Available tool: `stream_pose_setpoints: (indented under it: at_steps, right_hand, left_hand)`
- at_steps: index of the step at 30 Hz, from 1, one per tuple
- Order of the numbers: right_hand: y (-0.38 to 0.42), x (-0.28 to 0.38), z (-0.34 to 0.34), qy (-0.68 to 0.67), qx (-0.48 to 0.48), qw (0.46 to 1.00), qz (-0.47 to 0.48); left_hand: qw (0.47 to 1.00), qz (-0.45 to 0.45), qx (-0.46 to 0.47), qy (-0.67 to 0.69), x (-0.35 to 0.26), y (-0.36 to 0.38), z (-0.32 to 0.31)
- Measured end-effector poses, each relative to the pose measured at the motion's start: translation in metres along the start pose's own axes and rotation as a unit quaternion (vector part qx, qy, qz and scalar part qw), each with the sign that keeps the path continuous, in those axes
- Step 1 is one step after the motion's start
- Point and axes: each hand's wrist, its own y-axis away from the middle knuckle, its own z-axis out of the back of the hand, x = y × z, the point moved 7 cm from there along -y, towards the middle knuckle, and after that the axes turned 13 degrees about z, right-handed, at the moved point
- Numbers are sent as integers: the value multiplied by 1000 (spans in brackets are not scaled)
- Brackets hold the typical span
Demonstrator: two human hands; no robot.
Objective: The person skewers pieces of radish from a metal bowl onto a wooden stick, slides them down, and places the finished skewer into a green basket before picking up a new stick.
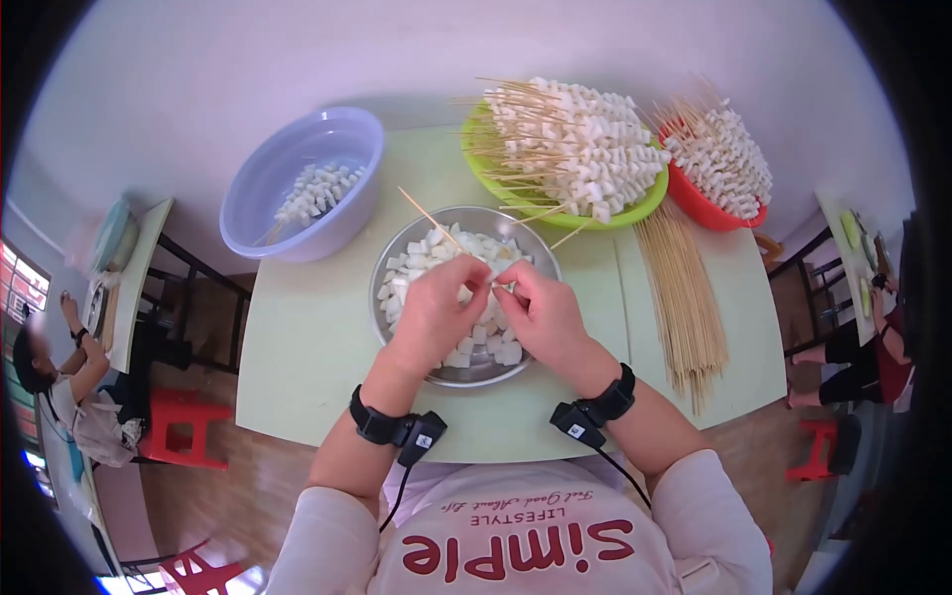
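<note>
My left hand point(443, 305) is closed around a thin bamboo skewer point(424, 213), which sticks up and to the left out of its grip. The fingertips of my right hand point(543, 309) are pinched together close to my left fingertips, with a small white food chunk partly showing between them. Both hands are above a round metal bowl point(381, 322) that holds many loose white food chunks point(476, 345). My fingers hide the skewer's other end.
A blue basin point(243, 223) with some filled skewers stands back left. A green basin point(484, 164) and a red basin point(729, 220), both piled with filled skewers, are back right. Bare skewers point(684, 302) lie right of the bowl. Other people point(74, 382) sit at side tables.
</note>
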Motion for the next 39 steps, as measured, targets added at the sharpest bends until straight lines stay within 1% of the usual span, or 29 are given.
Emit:
stream_pose_setpoints:
  at_steps: [1,2,4,5,7,8,11,13,17,20,22,26,28,29,31,32,34,35,36,38,39]
  right_hand:
    - [-2,2,4,1,-28,999,18]
    - [-4,4,6,3,-30,999,16]
    - [-6,4,5,-61,-24,998,-14]
    - [-7,4,6,-61,-23,998,-12]
    - [-6,1,5,-20,7,1000,-13]
    - [-6,-1,3,-21,8,1000,-12]
    - [-3,-7,-2,3,5,1000,7]
    - [-2,-6,-3,11,-19,999,48]
    - [0,-4,-3,20,-3,999,33]
    - [-1,-2,-1,24,-21,999,40]
    - [0,-3,-1,34,-25,998,35]
    - [1,-8,-2,39,-20,999,19]
    - [0,-11,-2,-23,-19,1000,8]
    - [-1,-9,-2,-26,-17,999,12]
    - [4,-3,12,-122,-123,985,0]
    - [2,-2,14,-125,-120,985,0]
    - [-2,-3,7,-152,-51,986,-41]
    - [1,-10,2,-165,-44,984,-58]
    - [1,-11,1,-166,-45,984,-53]
    - [4,-10,0,-189,-57,980,-13]
    - [5,-14,-2,-190,-57,980,-12]
  left_hand:
    - [999,-5,-16,-30,-5,1,-2]
    - [999,-7,-14,-28,-5,1,-2]
    - [997,6,-69,-31,-1,-3,8]
    - [997,6,-71,-31,3,-5,10]
    - [994,9,-110,-20,11,-6,16]
    - [994,9,-111,-20,13,-5,15]
    - [996,17,-90,-18,14,-4,8]
    - [998,11,-61,-21,8,-2,3]
    - [998,-1,-56,-35,11,-1,1]
    - [998,0,-53,-34,10,-2,1]
    - [999,-1,-37,-11,7,-1,-1]
    - [1000,16,-12,-12,9,-2,-3]
    - [1000,2,13,19,7,-4,2]
    - [1000,2,8,16,12,-8,9]
    - [992,65,-59,90,37,-15,40]
    - [992,68,-62,89,40,-16,52]
    - [988,144,-3,-53,48,-14,64]
    - [982,164,20,-86,48,-10,64]
    - [983,161,17,-89,49,-8,65]
    - [975,159,65,-142,58,-2,55]
    - [975,159,64,-142,58,-1,55]
